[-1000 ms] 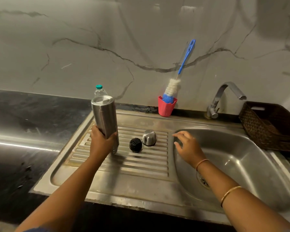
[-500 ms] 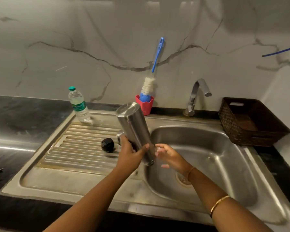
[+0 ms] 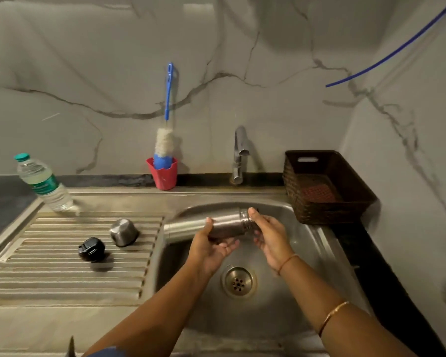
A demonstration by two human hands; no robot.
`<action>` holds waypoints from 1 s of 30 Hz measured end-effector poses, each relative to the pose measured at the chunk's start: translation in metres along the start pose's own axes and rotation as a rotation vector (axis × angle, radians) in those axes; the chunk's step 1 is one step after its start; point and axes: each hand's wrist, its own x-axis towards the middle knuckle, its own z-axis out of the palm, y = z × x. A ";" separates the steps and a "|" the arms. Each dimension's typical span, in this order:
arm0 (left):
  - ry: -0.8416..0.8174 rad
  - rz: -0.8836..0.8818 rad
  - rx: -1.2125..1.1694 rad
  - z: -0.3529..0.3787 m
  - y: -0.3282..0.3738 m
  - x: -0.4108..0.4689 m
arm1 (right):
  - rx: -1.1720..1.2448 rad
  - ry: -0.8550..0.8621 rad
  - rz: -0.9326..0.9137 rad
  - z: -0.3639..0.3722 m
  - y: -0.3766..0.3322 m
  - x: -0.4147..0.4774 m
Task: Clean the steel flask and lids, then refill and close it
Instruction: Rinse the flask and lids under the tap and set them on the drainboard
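Steel cap (image 3: 123, 232) and black lid (image 3: 91, 249) sit left of sink basin (image 3: 309, 256), on drainboard (image 3: 49, 279). Over basin, flask (image 3: 191, 227) lies sideways, mouth rightward; left hand (image 3: 211, 247) curled round its middle, right hand (image 3: 269, 234) gripping threaded neck. Step judged: rinse starting. Next likely calls for tap (image 3: 240, 150), behind basin, running.
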 end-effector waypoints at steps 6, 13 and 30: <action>-0.023 -0.161 -0.207 0.016 -0.010 0.022 | 0.029 -0.028 -0.146 0.025 -0.010 0.022; 0.224 0.027 0.902 0.013 0.037 0.068 | -0.502 0.026 -0.532 0.043 -0.030 0.074; 0.163 0.711 1.442 0.110 0.045 0.180 | -0.804 -0.017 -0.593 0.015 -0.038 0.113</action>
